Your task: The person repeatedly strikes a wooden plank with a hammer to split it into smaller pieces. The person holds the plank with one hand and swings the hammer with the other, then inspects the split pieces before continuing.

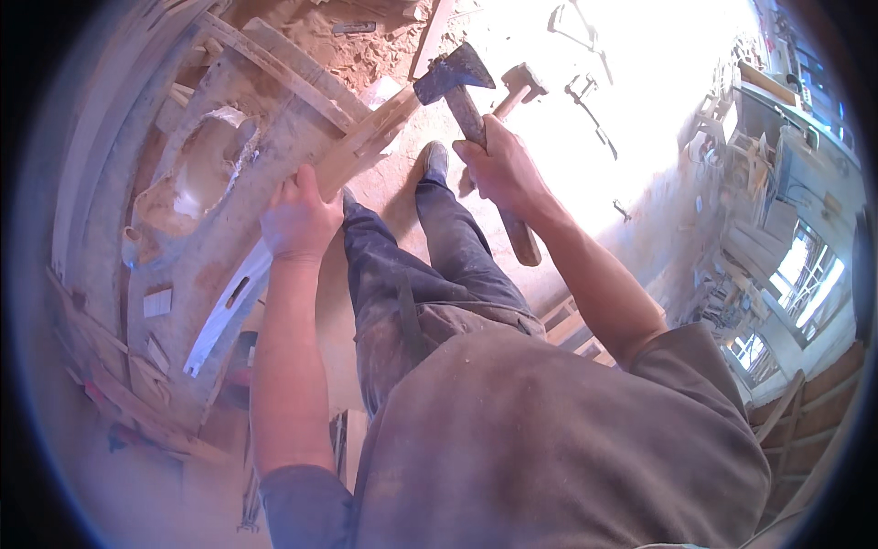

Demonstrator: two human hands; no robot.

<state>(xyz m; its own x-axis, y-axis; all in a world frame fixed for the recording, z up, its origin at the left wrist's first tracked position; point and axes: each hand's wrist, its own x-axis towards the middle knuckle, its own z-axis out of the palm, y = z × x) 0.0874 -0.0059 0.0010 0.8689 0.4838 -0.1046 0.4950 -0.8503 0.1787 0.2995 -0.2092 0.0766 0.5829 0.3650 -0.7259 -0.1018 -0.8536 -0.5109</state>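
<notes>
The right hand (501, 169) is closed round the wooden handle of a hatchet (468, 101), gripped about midway, with the iron head raised over the top end of a wooden slat (361, 146). The left hand (300, 220) is wrapped round the lower end of that slat, which is held tilted, its upper end resting on a large worn chopping block (197, 183) with a hollowed pale patch.

The chief risk is judged to lie in the nearness of blade and fingers: the slat is short, so a glancing blow or a slip of the wood on the block could carry the edge down toward the left hand. The legs (430, 265) and a shoe (435, 162) stand just below the work, and a missed stroke could be swung on toward them.

Room is tight on the left, where the block and stacked boards (119, 366) crowd in. More open floor is seen to the right, though a mallet (519, 87) and metal clamps (585, 96) lie on it.
</notes>
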